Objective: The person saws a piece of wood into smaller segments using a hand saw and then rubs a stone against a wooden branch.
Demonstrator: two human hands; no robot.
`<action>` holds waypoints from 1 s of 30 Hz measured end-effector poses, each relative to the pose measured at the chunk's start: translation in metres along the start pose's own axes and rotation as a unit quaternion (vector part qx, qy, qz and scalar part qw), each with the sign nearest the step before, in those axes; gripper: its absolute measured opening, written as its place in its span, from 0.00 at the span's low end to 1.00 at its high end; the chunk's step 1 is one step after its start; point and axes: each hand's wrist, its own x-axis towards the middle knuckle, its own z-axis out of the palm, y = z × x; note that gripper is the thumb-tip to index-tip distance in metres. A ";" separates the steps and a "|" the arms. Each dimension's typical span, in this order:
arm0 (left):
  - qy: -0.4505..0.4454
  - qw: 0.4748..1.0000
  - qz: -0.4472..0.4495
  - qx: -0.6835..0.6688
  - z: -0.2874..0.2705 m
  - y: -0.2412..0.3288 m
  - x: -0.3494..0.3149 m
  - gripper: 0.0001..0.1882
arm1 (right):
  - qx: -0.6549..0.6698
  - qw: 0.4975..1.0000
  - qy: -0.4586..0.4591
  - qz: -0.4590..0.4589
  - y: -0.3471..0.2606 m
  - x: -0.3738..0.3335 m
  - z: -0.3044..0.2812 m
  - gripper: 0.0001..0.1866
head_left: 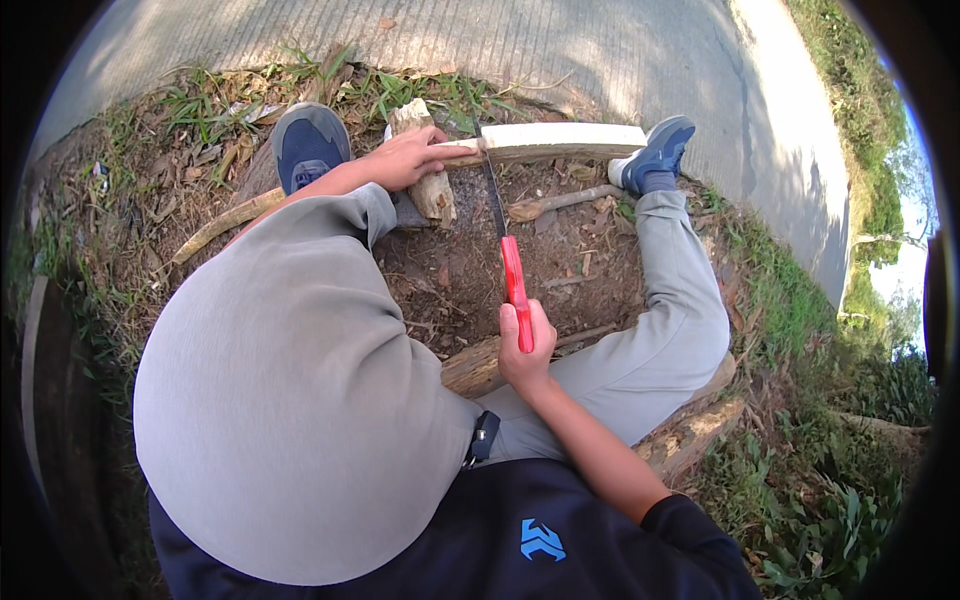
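My right hand (528,340) is closed round the red handle of a handsaw (514,275). Its narrow dark blade points away from me and crosses a long, slightly curved piece of wood (570,140) with a pale cut face. Just left of the blade, my left hand (405,160) grips the wood, forefinger stretched along it toward the saw. Beneath that hand a short thick log (436,198) lies crosswise under the wood. The piece's right end meets my right shoe (655,155), and its thinner left part passes behind my left leg.
A thin stick (565,203) lies on the dirt beyond the saw handle. Thicker logs (690,435) lie beneath and beside my right leg. My left shoe (308,145) stands near the left hand. A concrete road (440,40) runs along the far side, with grass at the right.
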 end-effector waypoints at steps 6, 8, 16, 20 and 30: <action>0.002 1.000 0.001 0.007 0.001 -0.002 0.002 0.29 | 0.006 1.000 -0.020 0.012 0.003 -0.002 0.004 0.13; 0.002 1.000 0.003 0.008 0.001 -0.001 0.002 0.29 | 0.009 1.000 -0.019 0.010 0.001 0.009 0.012 0.13; -0.005 1.000 0.009 0.006 -0.008 0.006 0.002 0.29 | -0.031 0.999 -0.039 -0.021 0.000 0.001 -0.003 0.08; -0.014 1.000 -0.004 0.006 -0.011 0.013 0.005 0.26 | 0.008 0.999 -0.026 -0.021 -0.005 0.004 -0.003 0.09; -0.003 0.998 -0.021 -0.053 -0.014 0.012 0.001 0.29 | 0.034 0.999 -0.009 0.015 -0.005 -0.007 -0.014 0.12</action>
